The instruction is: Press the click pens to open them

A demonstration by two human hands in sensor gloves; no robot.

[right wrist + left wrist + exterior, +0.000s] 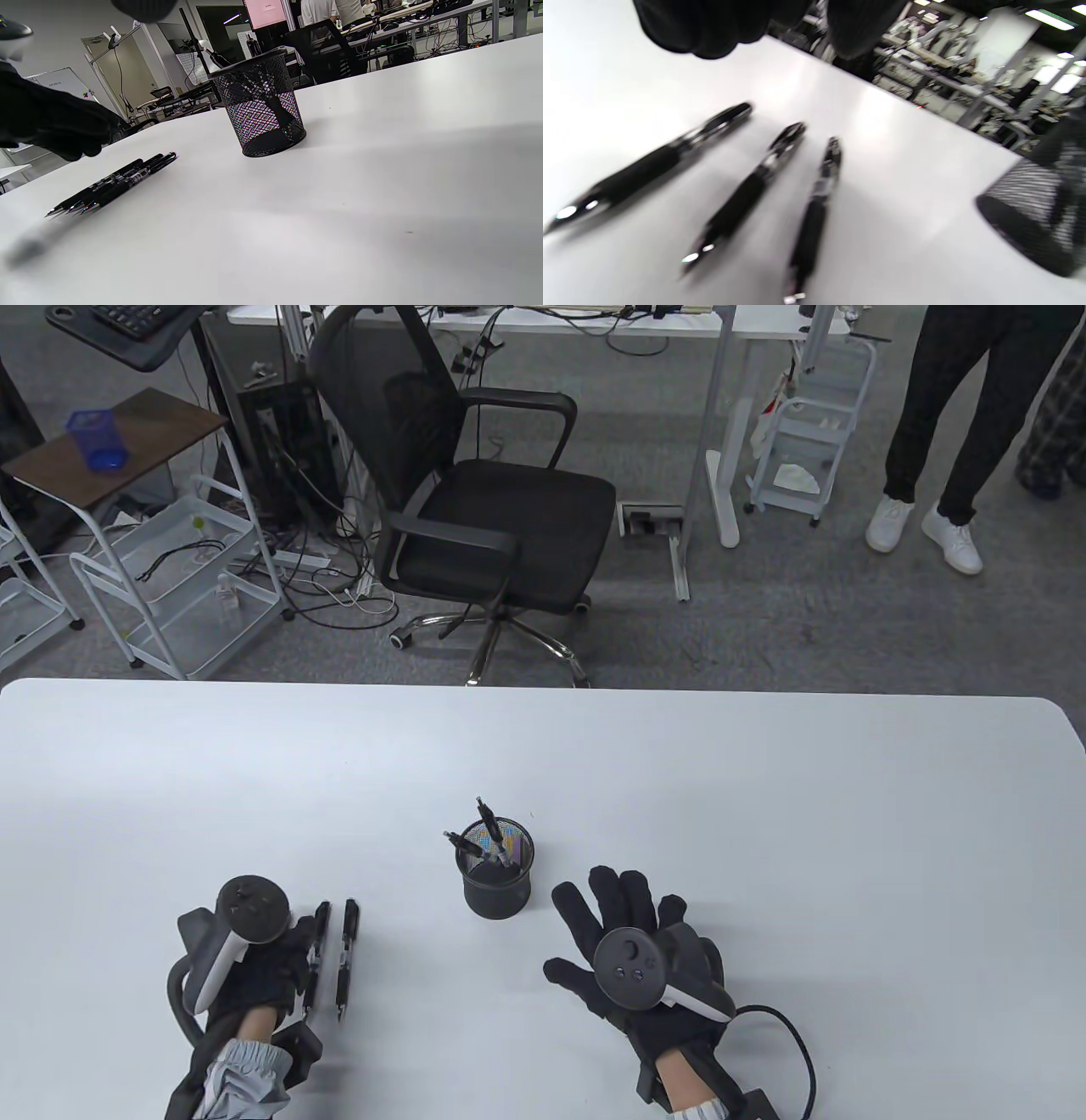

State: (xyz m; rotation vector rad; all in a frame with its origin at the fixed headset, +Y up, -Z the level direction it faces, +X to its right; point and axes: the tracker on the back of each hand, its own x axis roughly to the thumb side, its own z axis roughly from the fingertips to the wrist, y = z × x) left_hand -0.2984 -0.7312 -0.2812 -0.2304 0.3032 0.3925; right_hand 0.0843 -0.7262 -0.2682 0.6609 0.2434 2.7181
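Note:
Three black click pens lie side by side on the white table, seen in the left wrist view, tips toward me. In the table view two of them show; the third is hidden under my left hand. That hand hovers just above them and holds nothing. A black mesh pen holder stands in the middle with two more pens in it. My right hand is flat and spread, empty, to the right of the holder.
The holder also shows in the right wrist view, with the lying pens to its left. A black office chair stands beyond the table's far edge. A person's legs are at the back right.

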